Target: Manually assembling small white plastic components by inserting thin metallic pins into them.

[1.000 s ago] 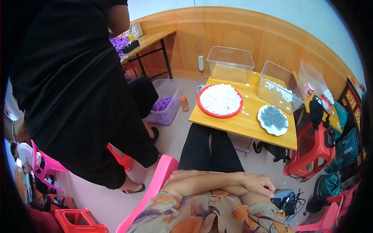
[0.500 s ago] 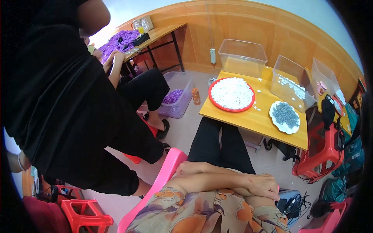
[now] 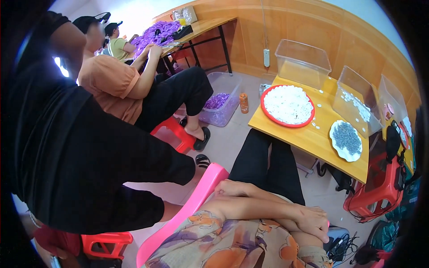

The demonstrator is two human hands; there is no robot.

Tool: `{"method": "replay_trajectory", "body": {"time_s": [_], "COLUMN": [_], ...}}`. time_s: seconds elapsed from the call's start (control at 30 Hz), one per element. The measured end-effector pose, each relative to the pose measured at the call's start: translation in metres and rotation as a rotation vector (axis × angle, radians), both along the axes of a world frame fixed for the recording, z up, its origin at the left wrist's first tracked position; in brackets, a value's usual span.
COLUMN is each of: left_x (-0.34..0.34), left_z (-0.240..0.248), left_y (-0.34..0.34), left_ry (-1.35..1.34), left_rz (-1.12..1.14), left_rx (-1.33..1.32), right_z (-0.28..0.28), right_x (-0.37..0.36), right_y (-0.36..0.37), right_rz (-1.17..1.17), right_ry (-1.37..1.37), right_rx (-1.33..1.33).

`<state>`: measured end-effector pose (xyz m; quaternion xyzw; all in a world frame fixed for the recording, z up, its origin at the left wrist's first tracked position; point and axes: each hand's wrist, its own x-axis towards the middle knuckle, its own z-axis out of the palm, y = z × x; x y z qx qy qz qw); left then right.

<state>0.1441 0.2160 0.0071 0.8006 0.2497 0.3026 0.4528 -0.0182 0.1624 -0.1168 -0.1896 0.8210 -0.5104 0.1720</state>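
My forearms lie crossed over my lap. My left hand (image 3: 314, 223) is on the right side, its fingers bent down over my right arm near the elbow, beside a pink armrest edge. On the left side, my right hand (image 3: 231, 187) is curled against my left elbow, close to the pink chair arm (image 3: 203, 192); its fingertips are partly hidden. No object shows in either hand. Past my knees stands a yellow table (image 3: 308, 136) with a red round tray (image 3: 273, 118) heaped with small white pieces, and a white scalloped plate (image 3: 346, 154) of small grey pieces.
Clear plastic bins (image 3: 304, 62) line the table's back. At left a person in black (image 3: 103, 165) stands close; behind, a seated person in orange (image 3: 111, 80) works by purple material (image 3: 156, 35). Red stools (image 3: 107, 239), an orange bottle (image 3: 243, 102) and cables (image 3: 346, 243) are around.
The view has swung left, so the table sits farther right and the orange-clad seated person has come into sight. My arms stay crossed.
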Motion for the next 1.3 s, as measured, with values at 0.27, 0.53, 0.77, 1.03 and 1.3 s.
{"method": "replay_trajectory", "body": {"time_s": [0.27, 0.53, 0.77, 1.03, 1.3], "left_x": [-0.002, -0.006, -0.003, -0.003, -0.015], "left_z": [-0.006, -0.004, -0.006, -0.011, -0.006], "left_y": [-0.001, -0.005, -0.006, -0.005, -0.002], "left_ry": [0.088, -0.088, 0.054, -0.066, -0.146], "left_rz": [0.192, 0.072, 0.191, 0.250, 0.073], "left_rx": [0.195, 0.039, 0.177, 0.271, 0.089], "right_z": [-0.001, 0.008, 0.001, 0.010, 0.057], "right_x": [0.000, 0.002, -0.008, 0.004, 0.030], "right_y": [-0.001, 0.000, -0.005, -0.004, 0.036], "right_rz": [0.018, -0.011, 0.052, -0.194, -0.067], "right_ry": [-0.050, -0.201, -0.077, -0.518, -0.021], "right_rx": [0.002, -0.041, 0.011, -0.251, -0.004]}}
